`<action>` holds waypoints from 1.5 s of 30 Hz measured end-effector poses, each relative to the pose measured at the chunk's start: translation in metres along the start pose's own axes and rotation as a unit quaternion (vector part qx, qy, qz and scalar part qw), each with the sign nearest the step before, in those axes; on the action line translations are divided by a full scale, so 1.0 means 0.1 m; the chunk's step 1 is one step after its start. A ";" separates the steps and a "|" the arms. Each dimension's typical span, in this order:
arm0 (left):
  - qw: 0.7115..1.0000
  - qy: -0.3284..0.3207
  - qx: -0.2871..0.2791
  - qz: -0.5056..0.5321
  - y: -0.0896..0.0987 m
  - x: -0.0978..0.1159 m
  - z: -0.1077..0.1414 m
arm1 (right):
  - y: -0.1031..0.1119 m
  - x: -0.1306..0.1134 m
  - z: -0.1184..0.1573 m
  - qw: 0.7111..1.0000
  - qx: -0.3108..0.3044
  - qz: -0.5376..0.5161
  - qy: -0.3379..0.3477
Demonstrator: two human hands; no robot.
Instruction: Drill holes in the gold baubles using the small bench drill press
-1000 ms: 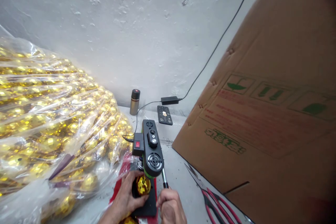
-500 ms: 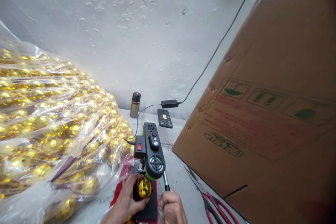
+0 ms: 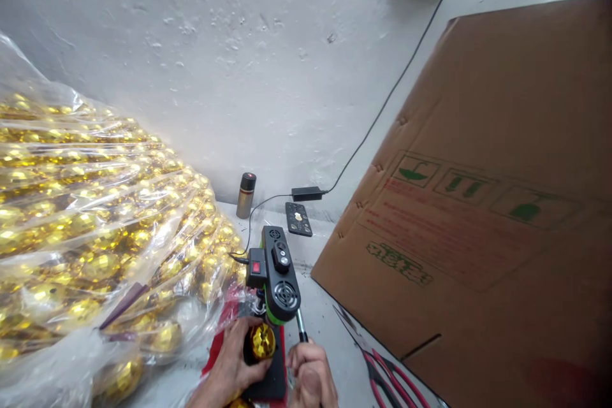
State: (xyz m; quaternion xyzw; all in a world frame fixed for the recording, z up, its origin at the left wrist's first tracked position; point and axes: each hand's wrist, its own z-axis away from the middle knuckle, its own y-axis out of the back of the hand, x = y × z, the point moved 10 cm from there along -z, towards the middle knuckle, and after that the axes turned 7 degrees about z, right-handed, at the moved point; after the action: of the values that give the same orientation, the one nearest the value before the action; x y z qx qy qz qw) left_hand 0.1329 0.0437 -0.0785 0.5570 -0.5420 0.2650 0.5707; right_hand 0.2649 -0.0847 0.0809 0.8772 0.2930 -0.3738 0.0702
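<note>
A shiny gold faceted ball [image 3: 262,340] is held by my left hand [image 3: 234,360], its thumb and fingers around the ball's left side. The ball sits beneath the head of a black device [image 3: 282,274] with round vents and a red switch, over a black base [image 3: 273,384] edged in red. My right hand [image 3: 313,373] is closed around the black grip of a metal lever [image 3: 301,325] at the device's right side. Part of another gold ball shows at the bottom edge, below my left hand.
A clear bag of gold balls [image 3: 95,229] fills the left. Red-handled scissors [image 3: 382,370] lie beside a large cardboard box [image 3: 478,204] on the right. Behind the device are a bottle [image 3: 246,196], a phone [image 3: 299,219] and a power adapter [image 3: 307,193], its cable running up the wall.
The view has shifted slightly, showing more of the wall socket. My right hand and the lever's grip are a little higher in the view. My left hand keeps its hold on the ball.
</note>
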 end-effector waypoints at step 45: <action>0.970 -0.041 0.164 -0.172 1.23 0.16 -0.26 | -0.09 -0.14 -0.28 0.992 -0.118 -0.009 -0.050</action>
State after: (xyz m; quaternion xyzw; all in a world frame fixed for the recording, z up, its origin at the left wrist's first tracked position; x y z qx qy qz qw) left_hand 0.0345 0.0926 -0.0157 0.7383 -0.4099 0.2253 0.4860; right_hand 0.2689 -0.0742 0.1115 0.8404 0.3393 -0.3802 0.1843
